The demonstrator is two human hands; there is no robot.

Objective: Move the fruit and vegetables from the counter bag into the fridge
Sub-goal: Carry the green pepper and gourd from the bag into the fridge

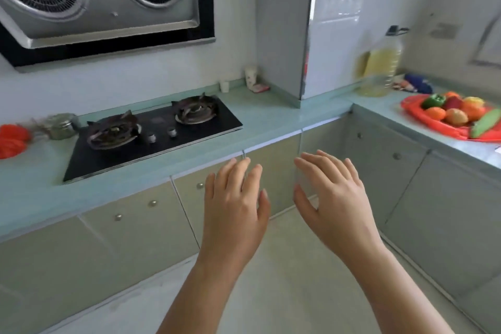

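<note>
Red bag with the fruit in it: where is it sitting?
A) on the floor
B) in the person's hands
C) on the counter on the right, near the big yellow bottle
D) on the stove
C: the red bag lies on the counter at the right, close to the big yellow bottle, while the left hand and right hand are open and hold nothing.

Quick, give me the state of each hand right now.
Left hand: open, fingers spread, holding nothing.
Right hand: open, fingers spread, holding nothing.
</note>
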